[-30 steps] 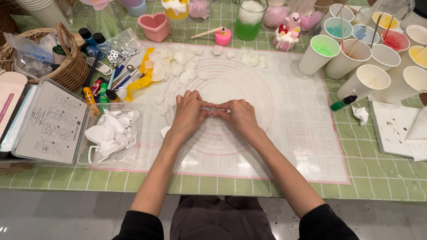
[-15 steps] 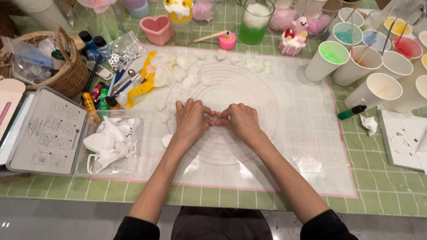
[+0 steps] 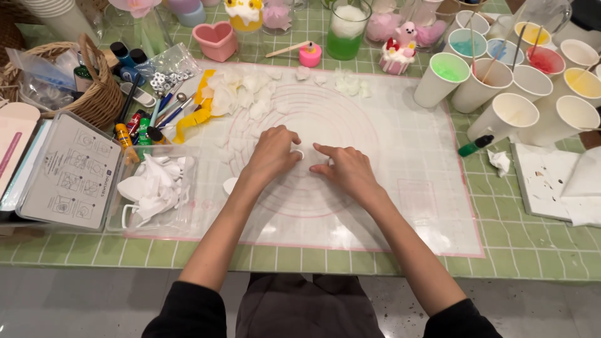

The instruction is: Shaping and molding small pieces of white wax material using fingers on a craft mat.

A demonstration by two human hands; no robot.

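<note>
Presently, both hands rest at the centre of a translucent silicone work mat with pink concentric circles (image 3: 400, 156), which lies on a green-checked surface (image 3: 538, 250). The left hand (image 3: 272, 155) is curled palm-down, its fingertips (image 3: 294, 139) bent onto a small white piece of soft material (image 3: 299, 153) that sits on the mat between the two hands. The right hand (image 3: 345, 170) lies flat beside it, index finger extended toward the piece; whether it touches the piece cannot be told. Neither hand is spread wide; the two are close together but not touching each other.

Above the hands, loose white petal-shaped pieces (image 3: 247, 94) are scattered along the mat's upper edge, next to a yellow strip (image 3: 194, 116). To the left stand a clear plastic tray holding white crumpled material (image 3: 153, 188), a flat grey lidded case with line diagrams (image 3: 69, 172), and a woven wicker basket (image 3: 100, 97). A pink heart-shaped dish (image 3: 216, 40) and a small pink candle holder (image 3: 310, 55) sit near the top edge. A glass with green and white contents (image 3: 347, 28) stands beyond them.

To the right, a cluster of white paper cups (image 3: 510, 116) holds coloured liquids: green, blue, red and yellow. A green-capped small bottle (image 3: 474, 146) lies beside a crumpled white tissue (image 3: 499, 161).
</note>
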